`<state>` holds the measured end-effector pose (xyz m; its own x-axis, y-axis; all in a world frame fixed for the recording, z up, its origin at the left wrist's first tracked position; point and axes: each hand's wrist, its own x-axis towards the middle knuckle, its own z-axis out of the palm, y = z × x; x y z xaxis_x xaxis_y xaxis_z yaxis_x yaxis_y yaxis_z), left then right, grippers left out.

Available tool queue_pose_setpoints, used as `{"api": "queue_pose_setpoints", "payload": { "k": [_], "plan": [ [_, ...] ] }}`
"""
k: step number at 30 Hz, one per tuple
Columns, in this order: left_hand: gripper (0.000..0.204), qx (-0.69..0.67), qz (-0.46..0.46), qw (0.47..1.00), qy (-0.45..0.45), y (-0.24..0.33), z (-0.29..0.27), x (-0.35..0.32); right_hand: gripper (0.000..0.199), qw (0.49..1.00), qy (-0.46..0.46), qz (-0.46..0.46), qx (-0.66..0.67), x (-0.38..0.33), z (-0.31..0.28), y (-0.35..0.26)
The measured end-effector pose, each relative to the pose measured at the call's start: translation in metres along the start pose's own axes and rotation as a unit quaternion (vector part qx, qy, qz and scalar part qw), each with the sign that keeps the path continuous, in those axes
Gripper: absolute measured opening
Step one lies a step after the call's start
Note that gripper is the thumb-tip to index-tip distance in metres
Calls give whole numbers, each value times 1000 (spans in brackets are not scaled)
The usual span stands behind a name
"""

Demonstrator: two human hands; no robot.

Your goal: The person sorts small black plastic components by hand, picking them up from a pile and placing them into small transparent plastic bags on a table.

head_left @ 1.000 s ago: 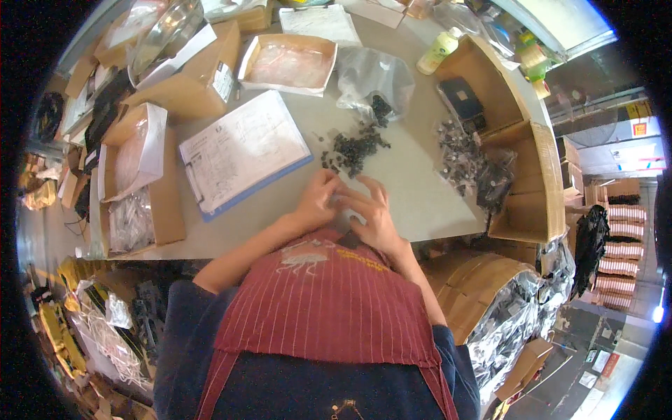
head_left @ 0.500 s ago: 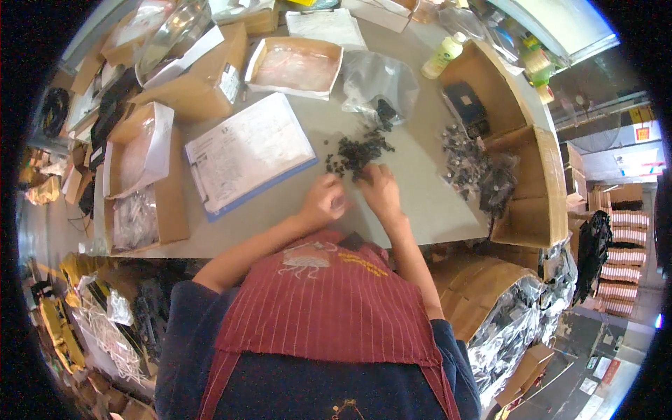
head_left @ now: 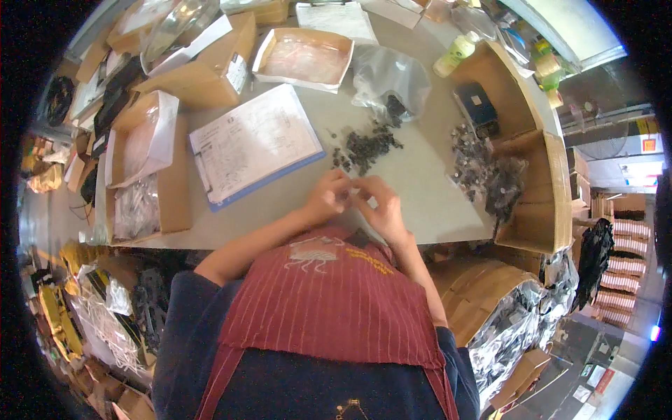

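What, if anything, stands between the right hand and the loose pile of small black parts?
Nothing visible does. The bare right hand is near the loose pile of small black parts; the clear plastic bag lies at the pile's far end.

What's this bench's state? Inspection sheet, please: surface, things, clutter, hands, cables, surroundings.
Surface: grey table, partly covered.
Things: small black pieces in a loose heap; clear bag at its far side.
Clutter: papers on blue clipboard, left; bottle and open carton, right.
Hands: left hand and right hand close together, fingers bent; anything held can't be told.
Cables: pale cord-like strands, lower left; whether cables, unclear.
Surroundings: layered stacks, far right.
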<state>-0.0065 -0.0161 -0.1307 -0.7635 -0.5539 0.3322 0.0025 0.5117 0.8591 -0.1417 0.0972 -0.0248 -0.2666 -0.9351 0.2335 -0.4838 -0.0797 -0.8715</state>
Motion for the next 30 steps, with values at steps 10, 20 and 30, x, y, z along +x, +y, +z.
{"api": "queue_pose_setpoints", "payload": {
  "k": [10,20,30],
  "plan": [
    [29,80,32,996,10,-10,4,-3,30,939,-1,149,-311,19,24,76],
    [28,60,27,998,11,-9,4,-4,24,977,44,99,-185,2,0,70],
    [26,6,-1,1000,-7,-3,-2,-3,23,999,-26,-3,-22,-3,-8,2]
  ]
}}
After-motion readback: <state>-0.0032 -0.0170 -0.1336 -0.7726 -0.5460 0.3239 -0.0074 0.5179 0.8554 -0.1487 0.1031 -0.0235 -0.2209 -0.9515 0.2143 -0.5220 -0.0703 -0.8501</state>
